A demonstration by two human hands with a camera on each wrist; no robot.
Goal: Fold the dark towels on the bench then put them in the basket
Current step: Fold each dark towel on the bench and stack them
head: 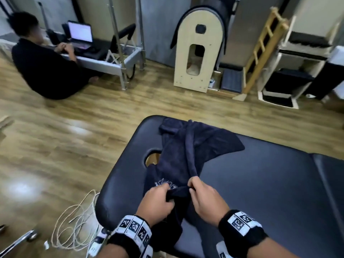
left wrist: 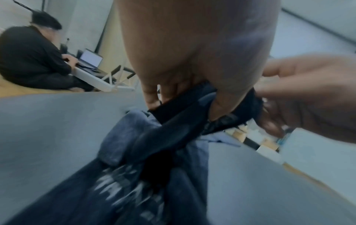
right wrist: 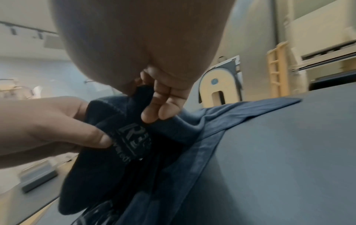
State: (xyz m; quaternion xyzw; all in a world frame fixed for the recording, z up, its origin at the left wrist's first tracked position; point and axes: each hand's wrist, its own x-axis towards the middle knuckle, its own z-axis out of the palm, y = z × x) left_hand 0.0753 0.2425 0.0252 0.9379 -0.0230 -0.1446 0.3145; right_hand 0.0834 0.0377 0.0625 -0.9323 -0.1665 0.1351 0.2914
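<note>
Lying crumpled along the dark padded bench (head: 260, 183), a dark towel (head: 186, 146) is gripped at its near end by both hands. The left hand (head: 158, 200) is curled round a bunched edge of the cloth, thumb pressed on top, and the right hand (head: 204, 194) pinches the same edge just beside it, so that the 2 hands nearly touch. In the left wrist view the fabric is seen clamped between the thumb and fingers (left wrist: 152, 97) of the left hand, with pale lettering on the towel below, blurred and unreadable. In the right wrist view the fingertips (right wrist: 152, 115) of the right hand are closed on a rolled fold of the cloth, and a printed logo is visible on the part held by the other hand. From the hands the towel runs away across the bench toward its far end, where 1 corner is spread flat to the right and part of the face hole (head: 151, 158) in the bench is covered. Left of the bench, a coil of pale cable (head: 74, 226) is seen on the wooden floor (head: 55, 146). Beyond the far end of the bench, a person in black (head: 42, 62) is seated on the floor at a laptop (head: 80, 34), and a wooden arched barrel (head: 199, 53) and a wooden ladder frame (head: 264, 49) stand by the wall. No basket can be made out in any view.
</note>
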